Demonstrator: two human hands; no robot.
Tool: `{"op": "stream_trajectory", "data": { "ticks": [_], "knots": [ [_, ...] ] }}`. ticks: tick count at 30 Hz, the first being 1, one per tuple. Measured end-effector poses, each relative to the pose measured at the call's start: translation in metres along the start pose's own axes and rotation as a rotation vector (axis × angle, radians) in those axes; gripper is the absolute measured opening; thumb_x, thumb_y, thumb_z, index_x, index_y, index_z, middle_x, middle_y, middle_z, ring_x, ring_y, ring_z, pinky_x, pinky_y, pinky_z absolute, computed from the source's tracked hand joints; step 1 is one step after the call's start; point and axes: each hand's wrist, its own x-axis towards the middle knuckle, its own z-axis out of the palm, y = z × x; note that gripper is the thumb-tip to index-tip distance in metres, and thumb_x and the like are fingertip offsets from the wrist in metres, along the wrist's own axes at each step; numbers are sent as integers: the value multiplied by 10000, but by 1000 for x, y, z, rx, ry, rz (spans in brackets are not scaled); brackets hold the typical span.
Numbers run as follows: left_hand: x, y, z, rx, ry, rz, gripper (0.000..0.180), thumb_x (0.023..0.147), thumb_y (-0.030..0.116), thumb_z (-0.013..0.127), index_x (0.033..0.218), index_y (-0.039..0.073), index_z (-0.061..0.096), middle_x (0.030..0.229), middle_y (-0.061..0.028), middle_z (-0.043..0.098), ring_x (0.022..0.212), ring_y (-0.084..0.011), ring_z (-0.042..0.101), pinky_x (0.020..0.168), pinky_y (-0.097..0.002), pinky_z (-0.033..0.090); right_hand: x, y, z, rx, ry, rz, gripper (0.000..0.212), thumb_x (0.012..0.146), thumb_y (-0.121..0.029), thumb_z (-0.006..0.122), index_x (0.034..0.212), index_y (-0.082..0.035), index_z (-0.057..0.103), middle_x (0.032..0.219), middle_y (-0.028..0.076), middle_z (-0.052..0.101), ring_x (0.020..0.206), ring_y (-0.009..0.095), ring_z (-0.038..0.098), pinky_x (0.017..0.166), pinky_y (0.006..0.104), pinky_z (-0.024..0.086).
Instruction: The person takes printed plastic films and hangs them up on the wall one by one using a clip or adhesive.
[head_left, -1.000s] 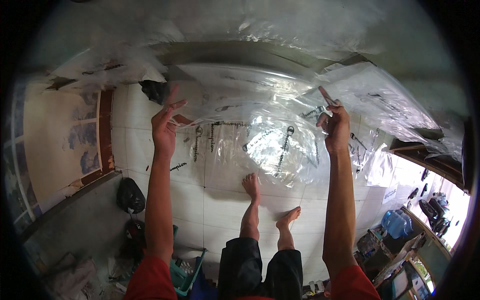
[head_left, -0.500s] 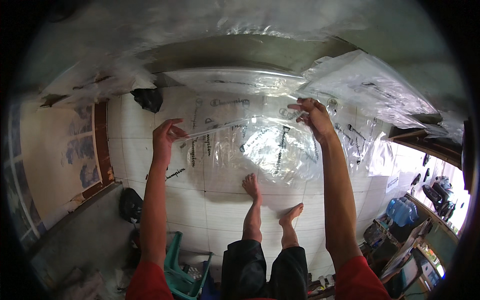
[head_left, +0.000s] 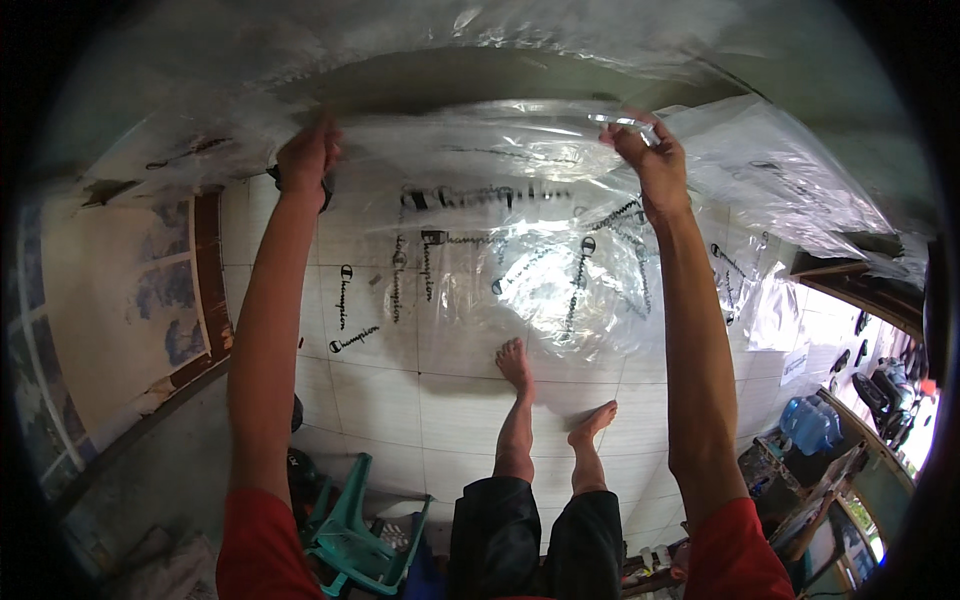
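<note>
A clear plastic sheet [head_left: 500, 145] with dark printed lettering stretches between my raised hands. My left hand [head_left: 312, 162], slightly blurred, is closed at the sheet's left end. At the other end, my right hand [head_left: 652, 168] pinches the top edge between thumb and fingers; a bright glint runs along that edge. Below and beyond, more clear printed plastic [head_left: 560, 290] lies over the pale tiled floor, shining strongly in the middle. Whether it joins the held sheet, I cannot tell.
More clear plastic [head_left: 790, 180] hangs at the right, and another stretch spans the top. A green plastic chair [head_left: 365, 540] stands lower left, near my legs. Blue water jugs [head_left: 808, 425] and a motorcycle [head_left: 890, 390] are at the right. A brown door frame [head_left: 212, 270] is at the left.
Both hands have risen away from me, the left also moving outward. The sheet between them has gone up with them. The left hand now overlaps the black bag on the floor.
</note>
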Motion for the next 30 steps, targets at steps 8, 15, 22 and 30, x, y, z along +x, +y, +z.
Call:
{"op": "stream_trajectory", "data": {
  "ticks": [8, 15, 22, 30],
  "knots": [
    [11, 34, 24, -196, 118, 209, 213, 898, 246, 631, 865, 36, 636, 697, -15, 573, 614, -96, 490, 613, -257, 392, 20, -10, 8, 37, 150, 35, 337, 856, -53, 639, 1168, 17, 533, 985, 179, 685, 862, 213, 676, 862, 306, 494],
    [4, 43, 16, -517, 74, 484, 116, 918, 163, 568, 916, 47, 576, 804, -51, 647, 583, -103, 492, 577, -253, 403, 10, 1, -6, 69, 184, -84, 354, 879, -118, 610, 1206, -13, 525, 1032, 135, 666, 906, 209, 659, 842, 325, 486],
    [-2, 15, 13, -241, -104, 333, 353, 965, 254, 489, 1250, 51, 536, 1040, -67, 695, 535, -42, 419, 458, -208, 330, -7, 22, 1, 60, 148, 151, 484, 842, -98, 560, 1315, -41, 478, 863, 108, 663, 689, 146, 633, 718, 254, 484],
    [24, -29, 2, 266, -88, 64, 394, 908, 235, 582, 1254, 54, 528, 852, -52, 685, 597, -74, 517, 561, -234, 437, -10, 44, 7, -56, 239, 249, 543, 848, -51, 604, 1336, -14, 368, 919, 162, 660, 773, 204, 669, 714, 286, 514]
  ]
}}
